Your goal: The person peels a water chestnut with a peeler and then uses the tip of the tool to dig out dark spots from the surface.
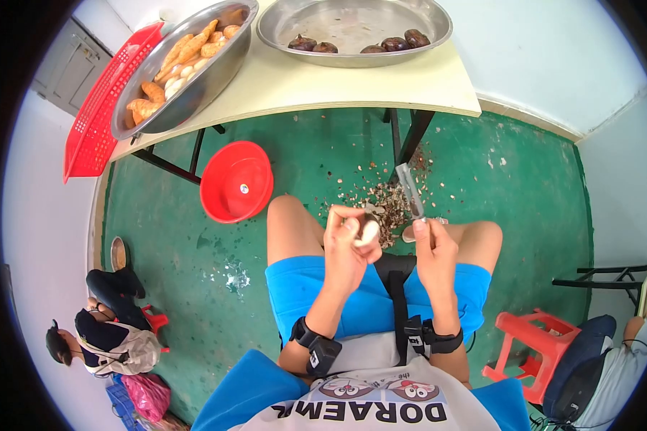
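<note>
My left hand (346, 248) is closed around a partly peeled water chestnut (369, 233), its white flesh showing beside some dark skin. In my right hand (436, 248) is a metal peeler (410, 188), gripped by its lower end with the blade pointing up and away. The blade stands apart from the water chestnut, to its right. Both hands are above my lap. Beyond them, dark unpeeled water chestnuts (395, 44) lie in a wide steel basin (352, 60) on the table.
On the pale table (295, 90), a tilted steel bowl (219, 79) holds sweet potatoes (192, 48) and white pieces, beside a red basket (97, 118). A red basin (219, 194) and scattered peelings (388, 208) are on the floor. A red stool (528, 337) and other people are nearby.
</note>
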`<control>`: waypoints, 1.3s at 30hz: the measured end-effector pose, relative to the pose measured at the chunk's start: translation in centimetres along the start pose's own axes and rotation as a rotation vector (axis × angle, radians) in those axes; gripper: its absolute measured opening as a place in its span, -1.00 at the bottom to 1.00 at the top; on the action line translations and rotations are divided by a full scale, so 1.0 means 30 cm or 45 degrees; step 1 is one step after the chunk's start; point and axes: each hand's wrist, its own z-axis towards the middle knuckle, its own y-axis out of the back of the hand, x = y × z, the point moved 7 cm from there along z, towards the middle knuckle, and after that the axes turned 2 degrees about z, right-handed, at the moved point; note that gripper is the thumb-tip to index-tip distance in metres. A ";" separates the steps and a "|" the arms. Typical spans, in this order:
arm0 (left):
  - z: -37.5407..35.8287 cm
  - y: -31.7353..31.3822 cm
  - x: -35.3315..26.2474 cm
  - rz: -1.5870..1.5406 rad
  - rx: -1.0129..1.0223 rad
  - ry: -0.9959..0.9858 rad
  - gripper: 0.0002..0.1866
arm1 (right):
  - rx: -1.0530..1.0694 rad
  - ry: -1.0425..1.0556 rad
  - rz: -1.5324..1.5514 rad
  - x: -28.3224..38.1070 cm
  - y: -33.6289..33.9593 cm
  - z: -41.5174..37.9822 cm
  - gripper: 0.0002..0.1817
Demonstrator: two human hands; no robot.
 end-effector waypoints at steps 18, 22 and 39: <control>0.022 0.082 0.065 -0.266 -0.181 0.287 -0.71 | 0.163 0.307 -0.179 0.092 -0.066 -0.074 -0.70; 0.019 0.095 0.018 -0.096 -0.257 0.077 -0.74 | 0.175 0.360 -0.197 0.105 -0.076 -0.083 -0.70; -0.016 0.084 -0.037 -0.023 -0.490 -0.037 -0.97 | 0.184 0.508 -0.228 0.126 -0.083 -0.094 -0.69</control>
